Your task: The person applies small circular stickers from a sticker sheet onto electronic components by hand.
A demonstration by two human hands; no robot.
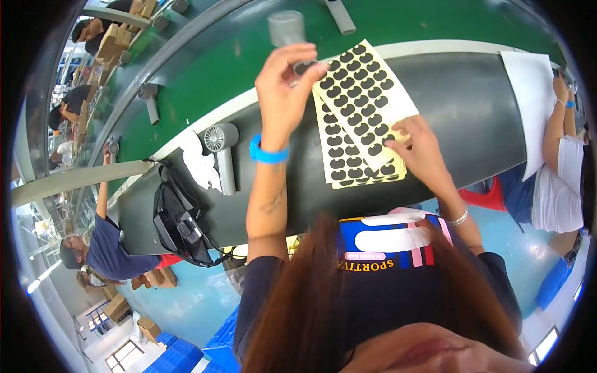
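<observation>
My left hand (pixel 283 87) is raised at the far edge of the dark table, thumb and forefinger pinching a small dark piece that looks like a black sticker (pixel 303 66). My right hand (pixel 423 152) bends its fingers and thumb over the near right edge of a pale yellow sticker sheet (pixel 398 105). Rows of black rounded stickers cover that sheet. It lies slanted over more sticker sheets (pixel 328 169). Just beyond my left hand is a blurred grey handheld fan (pixel 286 28), partly hidden by the fingers.
Left of me on the table (pixel 460 81) lie a grey handheld fan (pixel 224 152), a white cloth (pixel 198 163) and a black bag (pixel 180 217). Beyond a pale rail, a green belt (pixel 217 68) carries more fans (pixel 149 99). People work at both sides; a white sheet (pixel 528 105) hangs at right.
</observation>
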